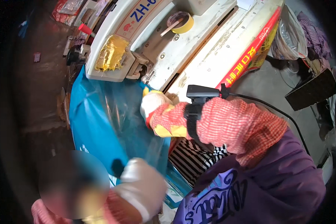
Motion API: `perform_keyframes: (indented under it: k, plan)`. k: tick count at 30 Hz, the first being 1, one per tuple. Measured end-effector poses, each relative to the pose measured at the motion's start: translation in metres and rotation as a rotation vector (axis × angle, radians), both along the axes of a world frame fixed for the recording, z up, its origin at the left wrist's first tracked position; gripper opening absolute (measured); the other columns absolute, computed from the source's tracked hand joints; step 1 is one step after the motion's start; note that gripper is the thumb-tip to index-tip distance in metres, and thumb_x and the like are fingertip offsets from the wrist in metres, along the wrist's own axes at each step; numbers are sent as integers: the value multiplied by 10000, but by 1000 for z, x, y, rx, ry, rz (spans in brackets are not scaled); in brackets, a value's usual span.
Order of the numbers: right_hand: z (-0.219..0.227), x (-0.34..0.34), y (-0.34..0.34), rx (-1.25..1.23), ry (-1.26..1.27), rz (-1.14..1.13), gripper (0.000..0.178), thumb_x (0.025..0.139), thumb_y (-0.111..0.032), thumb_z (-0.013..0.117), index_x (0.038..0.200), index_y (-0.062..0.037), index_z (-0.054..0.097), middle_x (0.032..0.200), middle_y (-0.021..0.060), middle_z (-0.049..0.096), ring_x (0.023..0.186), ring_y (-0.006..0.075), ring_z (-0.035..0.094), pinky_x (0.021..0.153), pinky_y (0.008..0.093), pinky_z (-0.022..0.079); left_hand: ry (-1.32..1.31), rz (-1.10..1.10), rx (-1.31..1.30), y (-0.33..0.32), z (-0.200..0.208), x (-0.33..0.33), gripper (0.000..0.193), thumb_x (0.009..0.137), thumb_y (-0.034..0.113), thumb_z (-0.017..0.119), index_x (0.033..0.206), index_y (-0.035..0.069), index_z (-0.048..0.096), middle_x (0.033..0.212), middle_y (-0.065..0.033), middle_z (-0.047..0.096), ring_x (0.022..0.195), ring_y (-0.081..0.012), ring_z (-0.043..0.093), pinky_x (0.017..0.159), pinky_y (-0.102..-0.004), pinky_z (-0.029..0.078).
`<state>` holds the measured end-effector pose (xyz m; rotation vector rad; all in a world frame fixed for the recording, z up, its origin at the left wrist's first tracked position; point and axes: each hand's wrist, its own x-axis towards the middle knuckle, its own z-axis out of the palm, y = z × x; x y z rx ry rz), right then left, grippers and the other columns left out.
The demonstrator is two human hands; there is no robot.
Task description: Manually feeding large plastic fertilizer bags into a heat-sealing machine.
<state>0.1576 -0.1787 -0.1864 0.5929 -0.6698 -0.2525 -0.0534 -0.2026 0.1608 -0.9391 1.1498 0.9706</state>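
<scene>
A large glossy blue plastic sheet (97,112) hangs in folds below the head of a sewing machine (112,22). Its upper edge runs up to the metal presser foot (147,76). Just below that foot, my right hand (155,103), in a white glove with yellow at the fingertips, is closed on the sheet's right edge. Lower down, my left hand (143,186), also gloved in white, lies against the sheet with its fingers bunched together. Its fingertips are mostly hidden, and a blurred round patch covers the area beside it.
A yellow tape roll (183,24) with a stick through it lies on the machine bed. The worn white table (212,48) has a red strip along its edge. A black device (201,93) with a cable is strapped to my right forearm. At right are a bag (289,35) and a dark board (311,89).
</scene>
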Motion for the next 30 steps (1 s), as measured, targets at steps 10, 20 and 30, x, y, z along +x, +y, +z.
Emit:
perform_keyframes:
  k: [10,20,30]
  plan:
    - [12,16,3,41,-226,-74,207,637,-190,702,716,-28,601,653,96,576,541,246,547,542,408,471,-200,-76,-370,-46,-2,49,307,783,395,573,716,114,674,662,-60,622,653,-262,625,609,-389,473]
    - [15,19,6,107,-435,-102,204,538,-176,761,572,-43,609,518,103,551,406,253,502,442,410,455,-132,70,-471,24,-13,-2,134,711,171,587,703,67,671,640,-82,593,711,-271,591,551,-338,452]
    - [54,43,-28,-227,-1045,-279,275,508,-202,803,589,-14,620,558,121,575,446,261,527,449,410,460,148,52,-245,-21,-28,-7,200,819,259,484,826,140,645,664,-61,607,657,-253,622,568,-355,473]
